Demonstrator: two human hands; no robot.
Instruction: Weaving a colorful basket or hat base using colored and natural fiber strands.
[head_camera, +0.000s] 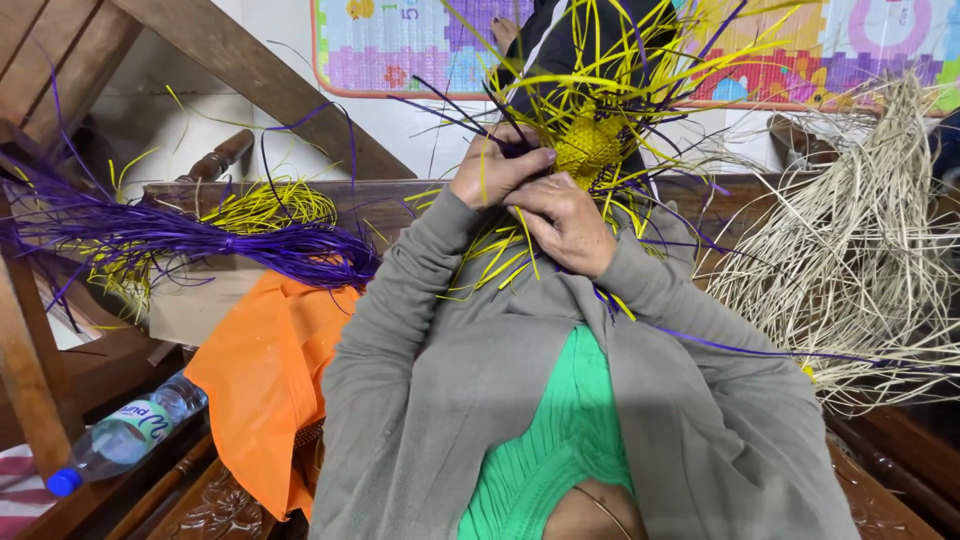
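Behind strands (640, 90): woven piece (588, 148) partly hidden.

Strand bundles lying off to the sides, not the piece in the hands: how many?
3. A purple bundle at left, a yellow bundle just behind it, and a pale straw-coloured bundle at right. More may be hidden behind the arms.

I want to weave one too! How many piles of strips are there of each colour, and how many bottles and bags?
Purple strip bundle: 1
Yellow strip coil: 1
Pale straw pile: 1
Yellow woven piece, held by left hand and right hand: 1
Water bottle: 1
Orange bag: 1
Total: 6
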